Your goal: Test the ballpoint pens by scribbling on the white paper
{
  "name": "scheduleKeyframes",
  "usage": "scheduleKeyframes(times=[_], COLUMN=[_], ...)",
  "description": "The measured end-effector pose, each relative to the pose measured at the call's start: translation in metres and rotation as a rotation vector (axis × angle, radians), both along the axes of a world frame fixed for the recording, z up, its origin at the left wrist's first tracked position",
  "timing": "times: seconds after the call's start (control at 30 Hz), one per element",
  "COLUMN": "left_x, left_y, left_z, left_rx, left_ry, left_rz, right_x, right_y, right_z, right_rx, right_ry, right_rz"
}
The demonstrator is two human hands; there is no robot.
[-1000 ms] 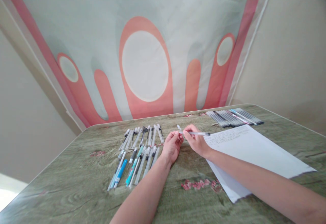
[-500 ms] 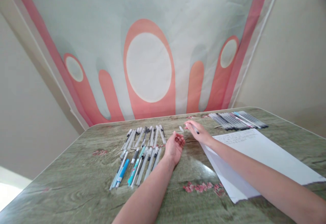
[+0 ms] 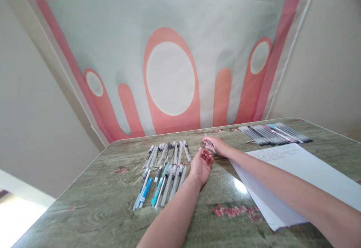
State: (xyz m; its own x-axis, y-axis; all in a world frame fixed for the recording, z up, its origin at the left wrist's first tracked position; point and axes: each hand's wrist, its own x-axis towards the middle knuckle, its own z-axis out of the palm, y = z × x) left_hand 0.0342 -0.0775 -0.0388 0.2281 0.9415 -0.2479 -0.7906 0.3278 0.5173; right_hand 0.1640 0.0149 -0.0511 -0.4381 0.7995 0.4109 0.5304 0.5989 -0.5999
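My right hand [image 3: 217, 146] is closed on a slim clear pen [image 3: 210, 145] with a dark section, above the far middle of the table. The pen stands tilted, its upper end pointing away from me; fingers hide part of it. Just left of it, my left hand [image 3: 202, 165] rests side-down on the table, palm turned inward and fingers loosely curled, nothing visible in it. Beside the left hand lie two rows of pen parts: clear and white barrels with caps [image 3: 166, 154] behind, and more barrels with blue and teal ones [image 3: 146, 192] in front.
A large white sheet [image 3: 282, 169] with handwriting at its far edge lies under my right forearm. Behind it a row of slim dark-tipped refills or pens [image 3: 276, 133] is laid out. The wood-patterned table [image 3: 96, 203] meets a wall hanging [image 3: 124, 45] at the back.
My right hand has dipped slightly over the spot where a small white cap lay; that cap no longer shows separately. The held pen now points differently. The view has shifted a little left.
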Motion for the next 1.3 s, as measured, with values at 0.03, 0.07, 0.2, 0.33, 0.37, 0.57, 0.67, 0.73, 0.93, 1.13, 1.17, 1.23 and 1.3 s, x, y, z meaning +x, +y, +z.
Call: scheduleKeyframes(times=[0.03, 0.07, 0.2, 0.33, 0.37, 0.57, 0.67, 0.73, 0.93, 1.13, 1.17, 1.23, 1.3], left_x=[0.000, 0.001, 0.005, 0.008, 0.009, 0.008, 0.006, 0.005, 0.005, 0.004, 0.005, 0.005, 0.005], left_y=[0.000, 0.000, 0.001, 0.001, 0.001, 0.001, 0.003, 0.004, 0.005, 0.006, 0.006, 0.005, 0.004], left_z=[0.000, -0.001, -0.003, -0.005, -0.006, -0.007, -0.007, -0.005, -0.002, -0.005, -0.004, -0.004, -0.003], left_rx=[-0.001, -0.002, 0.027, 0.114, 0.132, 0.217, 0.181, 0.139, 0.095, 0.173, 0.186, 0.185, 0.173], left_ry=[0.000, 0.004, 0.052, 0.099, 0.115, 0.164, 0.134, 0.121, 0.132, 0.124, 0.124, 0.135, 0.141], left_rz=[0.005, 0.015, 0.097, 0.110, 0.103, 0.071, 0.128, 0.172, 0.205, 0.162, 0.153, 0.141, 0.135], right_x=[0.001, 0.003, 0.009, 0.009, 0.009, 0.008, 0.010, 0.013, 0.015, 0.011, 0.010, 0.010, 0.010], right_y=[-0.003, -0.007, -0.033, -0.061, -0.066, -0.076, -0.081, -0.085, -0.094, -0.093, -0.092, -0.090, -0.088], right_z=[0.002, 0.004, 0.017, 0.025, 0.025, 0.019, 0.020, 0.022, 0.025, 0.023, 0.022, 0.020, 0.018], right_rx=[-0.022, -0.046, -0.095, -0.005, 0.053, 0.290, 0.374, 0.440, 0.618, 0.629, 0.621, 0.604, 0.587], right_ry=[0.029, 0.073, 0.280, 0.246, 0.214, 0.146, 0.121, 0.095, 0.082, 0.009, 0.002, -0.007, -0.006], right_rz=[0.015, 0.033, 0.100, 0.106, 0.093, 0.079, 0.078, 0.101, 0.160, 0.134, 0.124, 0.113, 0.109])
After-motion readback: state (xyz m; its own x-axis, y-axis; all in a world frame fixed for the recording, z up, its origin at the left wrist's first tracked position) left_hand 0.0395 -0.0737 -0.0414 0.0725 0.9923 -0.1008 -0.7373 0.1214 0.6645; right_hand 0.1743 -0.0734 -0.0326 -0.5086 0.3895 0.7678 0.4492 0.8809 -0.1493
